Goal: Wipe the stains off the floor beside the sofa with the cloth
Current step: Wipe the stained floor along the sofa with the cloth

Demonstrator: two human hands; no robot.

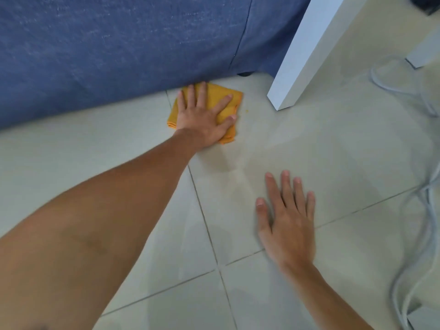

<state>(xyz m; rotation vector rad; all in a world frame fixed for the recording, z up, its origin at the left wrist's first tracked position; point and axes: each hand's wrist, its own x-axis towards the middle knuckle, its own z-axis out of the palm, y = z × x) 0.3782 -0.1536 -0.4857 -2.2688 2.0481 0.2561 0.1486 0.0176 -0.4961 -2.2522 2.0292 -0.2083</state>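
Left hand [202, 117] flat, fingers [225, 101] spread, pressing folded orange cloth [215, 91] on tiled floor [333, 151] against blue sofa [119, 48], upper centre. Right hand [288, 222] open, empty, bracing lower right. Risk: small yellow speck [247, 112] beside cloth missed; cable [419, 210] snagged.

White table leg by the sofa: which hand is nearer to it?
Left. The left hand presses flat on the orange cloth, just beside the table leg. The right hand lies flat on the floor tiles, nearer the camera.
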